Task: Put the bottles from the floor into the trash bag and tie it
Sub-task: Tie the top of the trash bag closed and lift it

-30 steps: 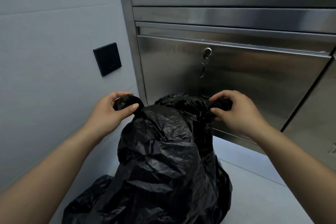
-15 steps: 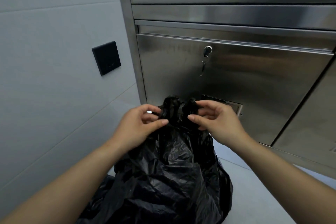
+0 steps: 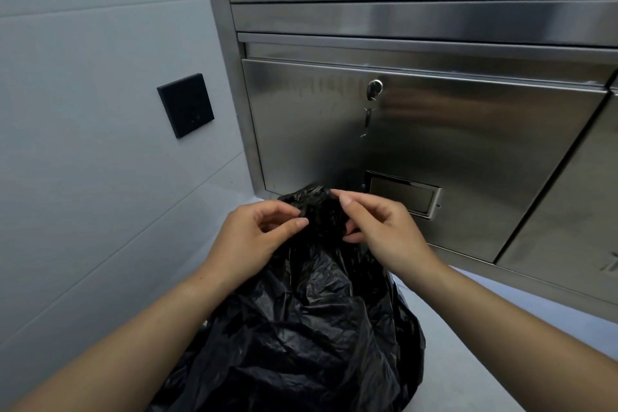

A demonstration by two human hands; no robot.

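Bag (image 3: 301, 328) top is now bunched between left hand (image 3: 249, 237) and right hand (image 3: 381, 231), both pinching it, near the cabinet (image 3: 434, 144); wall (image 3: 83, 177) well left.

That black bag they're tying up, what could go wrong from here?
The left hand and right hand pinch only the bunched top of the trash bag with fingertips, so the thin plastic could slip loose before a knot forms. Pulling hard might also tear the crinkled film.

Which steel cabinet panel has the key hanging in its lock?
The wide door directly behind the trash bag: a key dangles from its lock. The panel above it and the one to the right show no lock.
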